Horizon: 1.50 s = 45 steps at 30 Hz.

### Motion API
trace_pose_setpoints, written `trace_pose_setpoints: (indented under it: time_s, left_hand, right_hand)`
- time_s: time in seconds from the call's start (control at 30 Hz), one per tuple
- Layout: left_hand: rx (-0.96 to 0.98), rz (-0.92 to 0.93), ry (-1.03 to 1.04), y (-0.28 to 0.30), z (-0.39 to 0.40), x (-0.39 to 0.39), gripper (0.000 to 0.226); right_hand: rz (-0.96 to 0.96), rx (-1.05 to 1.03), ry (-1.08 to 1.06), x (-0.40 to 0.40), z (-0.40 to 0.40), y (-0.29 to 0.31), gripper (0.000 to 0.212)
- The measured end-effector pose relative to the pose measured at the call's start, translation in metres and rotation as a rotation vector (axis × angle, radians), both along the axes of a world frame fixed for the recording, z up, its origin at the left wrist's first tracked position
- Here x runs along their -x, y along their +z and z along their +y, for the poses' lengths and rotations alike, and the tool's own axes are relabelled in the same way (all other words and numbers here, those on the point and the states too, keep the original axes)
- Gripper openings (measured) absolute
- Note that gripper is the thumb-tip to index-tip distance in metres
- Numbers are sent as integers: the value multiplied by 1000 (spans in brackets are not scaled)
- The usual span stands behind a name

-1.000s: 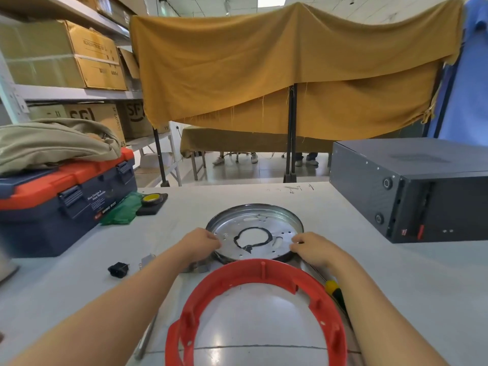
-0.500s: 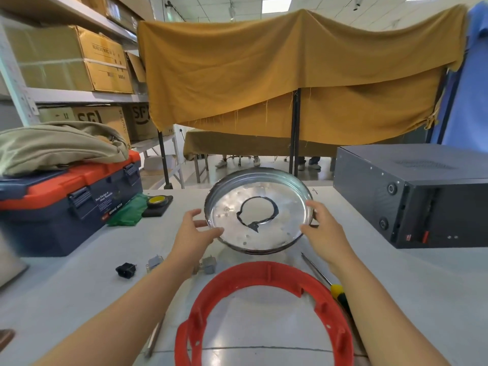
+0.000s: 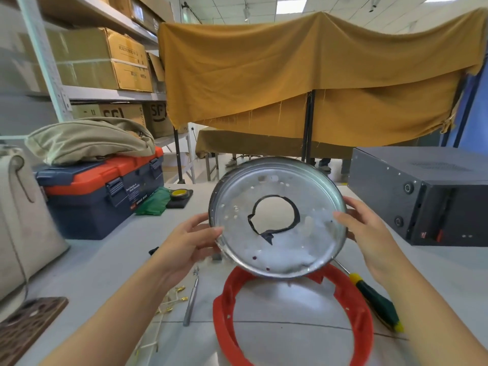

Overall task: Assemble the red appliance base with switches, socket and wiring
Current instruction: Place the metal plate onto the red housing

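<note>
Nearest the camera on the counter (image 3: 79, 262) lies the red ring (image 3: 362, 322), its near edge cut off by the frame and its far arc hidden behind the metal plate (image 3: 303, 239). Just right of it sits a screwdriver (image 3: 376, 299), shaft partly tucked behind the plate. Left of the ring there's a thin metal rod (image 3: 190, 302) and some small brass terminals (image 3: 177, 293), too tiny to make out properly.

Above that, both hands hold the plate off the counter, tilted toward the camera. Left hand (image 3: 188, 241) grips the left rim, thumb over the face, fingers behind it and out of sight. Right hand (image 3: 365, 228) pinches the right rim the same way. Something small and dark peeks out behind the left hand, can't tell what.

Further back: a toolbox (image 3: 105, 191) at left with a bag (image 3: 89, 138) on it, and a grey box (image 3: 422, 191) at right, cut off.
</note>
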<state>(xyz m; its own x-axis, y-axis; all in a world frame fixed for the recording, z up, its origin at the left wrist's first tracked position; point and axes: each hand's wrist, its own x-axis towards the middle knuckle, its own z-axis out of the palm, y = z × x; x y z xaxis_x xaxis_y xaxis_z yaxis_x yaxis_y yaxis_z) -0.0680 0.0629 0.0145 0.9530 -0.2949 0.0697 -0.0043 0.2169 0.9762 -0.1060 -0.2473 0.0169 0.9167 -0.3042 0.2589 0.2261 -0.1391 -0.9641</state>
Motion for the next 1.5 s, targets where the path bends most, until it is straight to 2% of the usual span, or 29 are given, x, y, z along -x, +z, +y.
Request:
trace_pose_setpoints:
  time_s: [0.17, 0.37, 0.47, 0.53, 0.6, 0.67, 0.73, 0.8, 0.9, 0.97, 1.13, 1.23, 1.5]
  left_hand:
    - [-115, -69, -18, -2, 14, 18, 49]
    - [-108, -124, -93, 1, 19, 31, 40]
    - [-72, -57, -121, 2, 17, 31, 27]
    - [-51, -4, -123, 0, 15, 31, 19]
    - [-51, 38, -98, -3, 14, 30, 21]
    - [-156, 57, -28, -10, 16, 30, 28]
    - [-432, 13, 4, -17, 20, 32, 24]
    - [-696, -13, -76, -22, 21, 35, 25]
    - [-845, 37, -228, -24, 14, 41, 28]
    - [-846, 61, -269, -24, 8, 42, 24]
    - [-793, 29, -120, -28, 1, 33, 10]
    - [-719, 31, -76, -32, 0, 27, 12]
    - [-685, -1, -36, -41, -1, 9, 23]
  right_hand:
    - [57, 112, 71, 21, -3, 8, 13]
    - [121, 243, 51, 33, -5, 16, 22]
    - [152, 306, 46, 30, -7, 17, 27]
    - [190, 304, 53, 26, -8, 14, 41]
    - [244, 290, 70, 25, -10, 11, 49]
    - [282, 262, 74, 25, -14, 10, 44]
    - [295, 241, 62, 27, -19, 10, 35]
    - [304, 238, 58, 27, -23, 9, 22]
    - [313, 268, 40, 26, -26, 8, 19]
    - [314, 290, 15, 25, -28, 7, 22]
    - [313, 300, -8, 26, -34, 5, 20]
    - [314, 320, 28, 24, -35, 4, 19]
    - [300, 405, 101, 17, -26, 1, 21]
